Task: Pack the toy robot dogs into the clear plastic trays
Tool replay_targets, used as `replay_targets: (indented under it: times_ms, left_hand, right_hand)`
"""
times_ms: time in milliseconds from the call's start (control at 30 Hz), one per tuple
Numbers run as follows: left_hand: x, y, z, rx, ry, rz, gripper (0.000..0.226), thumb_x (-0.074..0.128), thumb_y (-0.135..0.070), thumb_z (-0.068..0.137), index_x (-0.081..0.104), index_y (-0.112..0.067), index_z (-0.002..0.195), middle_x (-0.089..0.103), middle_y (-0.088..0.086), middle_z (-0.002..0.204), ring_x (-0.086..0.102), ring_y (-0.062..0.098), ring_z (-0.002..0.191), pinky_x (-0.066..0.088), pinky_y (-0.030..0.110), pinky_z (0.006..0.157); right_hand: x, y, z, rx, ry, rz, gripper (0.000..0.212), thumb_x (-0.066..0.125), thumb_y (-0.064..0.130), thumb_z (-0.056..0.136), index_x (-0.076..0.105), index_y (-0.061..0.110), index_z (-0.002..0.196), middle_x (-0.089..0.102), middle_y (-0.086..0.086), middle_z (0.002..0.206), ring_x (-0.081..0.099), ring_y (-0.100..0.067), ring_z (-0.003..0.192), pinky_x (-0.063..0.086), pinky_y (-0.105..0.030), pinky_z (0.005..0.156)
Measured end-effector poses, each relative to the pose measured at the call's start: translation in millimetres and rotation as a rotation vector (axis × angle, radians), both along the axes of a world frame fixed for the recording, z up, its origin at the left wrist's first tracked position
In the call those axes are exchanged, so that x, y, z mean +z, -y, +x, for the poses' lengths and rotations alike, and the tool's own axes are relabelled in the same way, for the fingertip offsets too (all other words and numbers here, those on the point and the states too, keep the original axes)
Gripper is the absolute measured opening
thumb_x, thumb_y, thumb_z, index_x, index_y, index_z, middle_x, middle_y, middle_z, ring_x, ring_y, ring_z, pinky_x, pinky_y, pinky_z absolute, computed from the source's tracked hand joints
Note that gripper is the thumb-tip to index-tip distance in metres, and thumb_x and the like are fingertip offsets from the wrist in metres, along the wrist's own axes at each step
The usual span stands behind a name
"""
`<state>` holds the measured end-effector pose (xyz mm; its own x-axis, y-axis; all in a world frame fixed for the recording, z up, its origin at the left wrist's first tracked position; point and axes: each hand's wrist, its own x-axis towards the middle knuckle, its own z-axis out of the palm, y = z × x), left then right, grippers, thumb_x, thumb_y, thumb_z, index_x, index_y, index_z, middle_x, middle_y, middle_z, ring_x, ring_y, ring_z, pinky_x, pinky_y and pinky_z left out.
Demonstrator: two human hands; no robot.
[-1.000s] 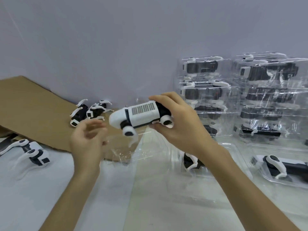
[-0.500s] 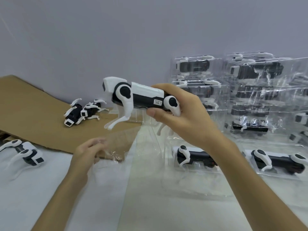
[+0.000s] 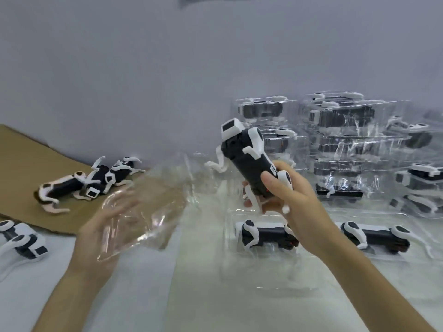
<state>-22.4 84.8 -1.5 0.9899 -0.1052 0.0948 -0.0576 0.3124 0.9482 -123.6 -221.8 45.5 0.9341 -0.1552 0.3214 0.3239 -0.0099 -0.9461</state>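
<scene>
The right hand (image 3: pixel 287 195) grips a toy robot dog (image 3: pixel 249 161) round its hind end, fingers and thumb curled on the black body. The head points up and away toward the wall and the white legs hang free on the left. The dog is held above the middle of the desk (image 3: pixel 215 295), which likely keeps its belly side clear for lowering into a moulded pocket. The left hand (image 3: pixel 105 224) lifts an empty clear plastic tray (image 3: pixel 148 202) just left of the dog, tilted, probably to bring it under the toy. The hand shows blurred through the plastic, so I cannot tell whether it pinches an edge or only props the tray with flat fingers. Filled trays (image 3: pixel 268 236) lie toward the desk's right edge, and a stack of packed trays (image 3: pixel 340 140) stands along the far edge. Loose dogs (image 3: pixel 91 180) wait on a cardboard sheet (image 3: pixel 28 159) at the far left corner.
</scene>
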Motion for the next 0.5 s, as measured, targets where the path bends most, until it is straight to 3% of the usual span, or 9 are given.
replay_targets:
  times_ms: [67, 167, 267, 400, 500]
  left_hand:
    - [3.9, 27.6, -5.7, -0.077, -0.003, 0.082, 0.034, 0.066, -0.028, 0.072, 0.073, -0.027, 0.105, 0.071, -0.003, 0.116, 0.065, 0.018, 0.087, 0.049, 0.038, 0.069]
    - [8.7, 68.6, -16.2, -0.138, 0.009, 0.127, 0.038, 0.07, -0.032, 0.067, 0.073, -0.03, 0.105, 0.066, -0.004, 0.104, 0.057, 0.01, 0.077, 0.044, 0.027, 0.052]
    - [2.6, 93.2, -23.2, -0.136, 0.036, 0.111, 0.037, 0.071, -0.036, 0.071, 0.074, -0.029, 0.107, 0.064, -0.001, 0.099, 0.059, 0.01, 0.081, 0.05, 0.023, 0.055]
    - [-3.8, 99.6, -28.0, -0.061, 0.023, 0.011, 0.032, 0.073, -0.045, 0.068, 0.075, -0.033, 0.097, 0.067, -0.006, 0.096, 0.06, 0.009, 0.081, 0.054, 0.026, 0.059]
    - [-6.0, 96.2, -30.4, -0.077, -0.033, -0.014, 0.03, 0.074, -0.047, 0.065, 0.076, -0.031, 0.09, 0.069, -0.009, 0.093, 0.063, 0.01, 0.085, 0.055, 0.027, 0.064]
  right_hand:
    - [24.0, 2.7, 7.4, 0.038, 0.076, 0.002, 0.045, 0.062, 0.034, 0.088, 0.056, 0.004, 0.121, 0.071, -0.022, 0.106, 0.07, -0.042, 0.085, 0.052, -0.051, 0.075]
    - [59.9, 6.0, 15.0, 0.059, 0.196, -0.073, 0.038, 0.059, 0.03, 0.09, 0.057, 0.006, 0.12, 0.072, -0.018, 0.105, 0.07, -0.04, 0.085, 0.052, -0.058, 0.078]
    - [69.7, 8.7, 21.3, 0.03, 0.216, -0.236, 0.033, 0.064, 0.03, 0.088, 0.062, 0.012, 0.115, 0.07, -0.019, 0.1, 0.066, -0.048, 0.085, 0.051, -0.057, 0.072]
    - [62.3, 13.9, 24.0, 0.094, 0.074, -0.573, 0.028, 0.071, 0.035, 0.085, 0.066, 0.019, 0.108, 0.071, 0.001, 0.088, 0.068, -0.015, 0.071, 0.051, -0.028, 0.061]
    - [58.3, 13.6, 24.5, 0.161, -0.043, -0.816, 0.025, 0.074, 0.04, 0.088, 0.066, 0.025, 0.106, 0.071, 0.001, 0.091, 0.068, -0.017, 0.078, 0.056, -0.045, 0.07]
